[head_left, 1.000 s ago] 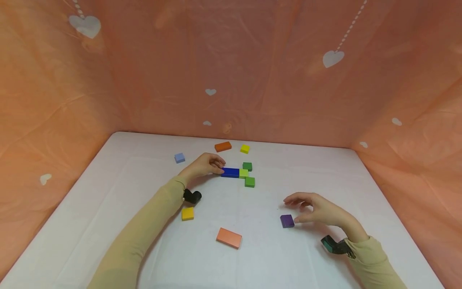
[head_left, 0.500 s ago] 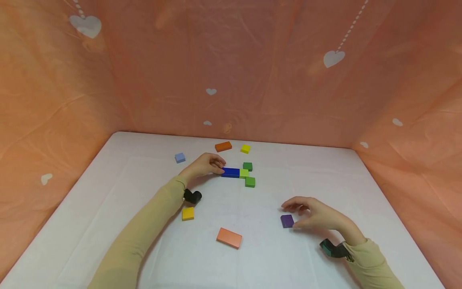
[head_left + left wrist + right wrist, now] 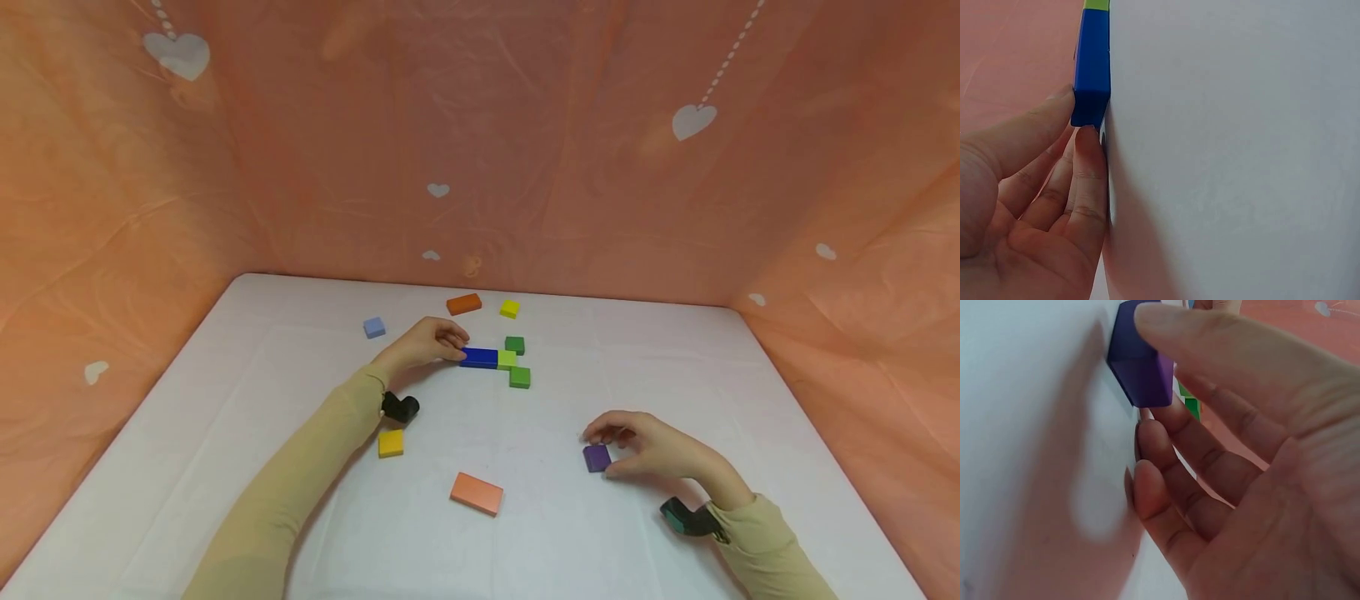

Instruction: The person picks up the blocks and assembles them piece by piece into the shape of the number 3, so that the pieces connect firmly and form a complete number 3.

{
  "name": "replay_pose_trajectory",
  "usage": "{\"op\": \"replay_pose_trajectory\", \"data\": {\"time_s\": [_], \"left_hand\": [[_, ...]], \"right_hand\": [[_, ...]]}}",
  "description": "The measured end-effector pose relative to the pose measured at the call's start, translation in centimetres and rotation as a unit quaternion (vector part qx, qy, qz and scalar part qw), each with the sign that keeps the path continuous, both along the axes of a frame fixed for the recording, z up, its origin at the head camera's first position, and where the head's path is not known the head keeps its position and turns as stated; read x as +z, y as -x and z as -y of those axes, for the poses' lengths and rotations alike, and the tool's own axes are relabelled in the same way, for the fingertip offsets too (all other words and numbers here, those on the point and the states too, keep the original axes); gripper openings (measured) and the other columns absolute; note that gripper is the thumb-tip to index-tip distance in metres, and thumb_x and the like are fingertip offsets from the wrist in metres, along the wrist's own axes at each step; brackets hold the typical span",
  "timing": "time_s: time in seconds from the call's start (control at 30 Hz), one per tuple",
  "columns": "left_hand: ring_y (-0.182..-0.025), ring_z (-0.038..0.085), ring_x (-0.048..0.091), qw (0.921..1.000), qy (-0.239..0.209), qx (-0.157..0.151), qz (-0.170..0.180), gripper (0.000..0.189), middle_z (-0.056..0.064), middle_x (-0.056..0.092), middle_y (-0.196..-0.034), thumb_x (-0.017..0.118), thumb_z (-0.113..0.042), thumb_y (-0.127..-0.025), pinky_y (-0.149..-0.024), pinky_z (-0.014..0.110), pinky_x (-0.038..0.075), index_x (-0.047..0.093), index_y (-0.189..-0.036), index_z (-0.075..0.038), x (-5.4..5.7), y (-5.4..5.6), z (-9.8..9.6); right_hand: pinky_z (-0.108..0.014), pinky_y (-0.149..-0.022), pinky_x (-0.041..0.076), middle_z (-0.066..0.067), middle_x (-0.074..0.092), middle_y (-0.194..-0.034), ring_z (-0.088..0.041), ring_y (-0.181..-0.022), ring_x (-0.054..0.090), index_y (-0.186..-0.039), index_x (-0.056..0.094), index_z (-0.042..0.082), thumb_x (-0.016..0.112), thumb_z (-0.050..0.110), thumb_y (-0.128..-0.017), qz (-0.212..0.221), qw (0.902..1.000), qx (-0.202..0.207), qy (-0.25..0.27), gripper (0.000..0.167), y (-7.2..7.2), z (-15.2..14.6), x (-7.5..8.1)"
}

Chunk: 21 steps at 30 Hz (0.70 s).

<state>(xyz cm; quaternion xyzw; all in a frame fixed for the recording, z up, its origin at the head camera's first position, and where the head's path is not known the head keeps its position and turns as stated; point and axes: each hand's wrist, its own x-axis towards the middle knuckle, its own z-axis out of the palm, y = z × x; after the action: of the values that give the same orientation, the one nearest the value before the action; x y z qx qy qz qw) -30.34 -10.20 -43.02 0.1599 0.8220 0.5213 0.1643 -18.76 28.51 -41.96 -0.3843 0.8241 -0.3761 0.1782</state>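
On the white table, my left hand [image 3: 426,343] reaches to the left end of a long blue block [image 3: 478,358]. Its thumb tip and a fingertip touch that end of the blue block in the left wrist view, and the fingers are loosely bent. A lime green block [image 3: 507,360] adjoins the blue one's right end, with a dark green block [image 3: 515,345] behind and a green block [image 3: 520,378] in front. My right hand [image 3: 660,448] arches over a purple square block [image 3: 597,458]. Its thumb is at the purple block's near right side, the fingers spread beyond the far side.
Toward the back lie an orange block [image 3: 463,304], a yellow block [image 3: 510,309] and a light blue block [image 3: 374,327]. Nearer are a golden yellow block [image 3: 391,443] beside the left forearm and a salmon block [image 3: 477,494]. A pinkish orange curtain [image 3: 480,142] surrounds the table.
My right hand has moved a little left and nearer, bringing thumb and fingers closer about the purple block. The left hand and the blocks have stayed in place.
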Motion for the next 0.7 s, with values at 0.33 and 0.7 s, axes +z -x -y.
{"op": "replay_pose_trajectory", "data": {"time_s": [0.33,0.7], "left_hand": [[-0.087,0.02,0.06,0.9999,0.003,-0.001,0.011,0.033,0.013,0.064,-0.1,0.07,-0.002,-0.085,-0.081,0.027,0.051,0.061,-0.116,0.004,0.13,-0.01,0.01],[-0.087,0.019,0.06,0.9999,0.006,0.001,0.008,0.033,0.012,0.064,-0.099,0.07,-0.002,-0.086,-0.081,0.026,0.051,0.061,-0.117,0.004,0.27,-0.13,-0.04]], "right_hand": [[-0.029,-0.081,0.049,0.001,0.064,-0.106,-0.015,-0.095,0.058,-0.11,0.06,0.01,0.079,0.017,-0.08,-0.001,0.9999,0.0,-0.017,0.036,0.2,0.15,-0.04],[-0.029,-0.078,0.048,0.001,0.062,-0.103,-0.016,-0.091,0.056,-0.105,0.06,0.01,0.079,0.014,-0.079,-0.008,0.9999,0.0,-0.012,0.032,0.16,0.16,-0.06]]}}
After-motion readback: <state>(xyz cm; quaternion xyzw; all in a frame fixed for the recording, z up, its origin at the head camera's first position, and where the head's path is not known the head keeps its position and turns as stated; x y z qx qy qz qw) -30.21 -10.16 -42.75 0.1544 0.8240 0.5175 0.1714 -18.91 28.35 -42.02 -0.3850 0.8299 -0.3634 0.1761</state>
